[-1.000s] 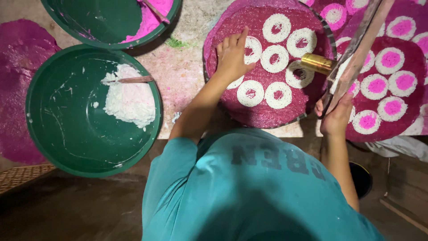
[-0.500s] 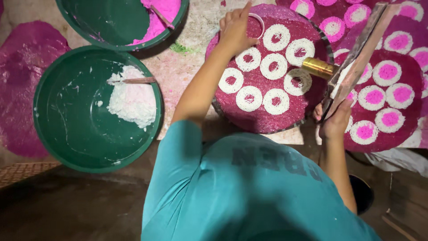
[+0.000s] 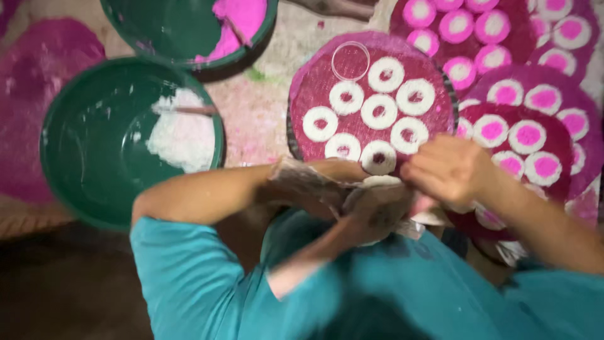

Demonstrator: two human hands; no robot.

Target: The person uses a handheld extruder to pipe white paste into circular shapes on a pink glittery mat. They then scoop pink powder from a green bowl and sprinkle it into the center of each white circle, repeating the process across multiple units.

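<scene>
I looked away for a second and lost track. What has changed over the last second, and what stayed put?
The left hand left the round tray and drew back to the body, meeting the right hand; a clear ring now lies on the tray's top. The long tool once in the right hand is blurred, so its grip is unclear. The green basin with white powder stayed put.

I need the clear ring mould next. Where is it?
In the head view the clear ring lies at the upper left edge of the dark pink round tray, beside the white rings, right of the green bowls.
</scene>
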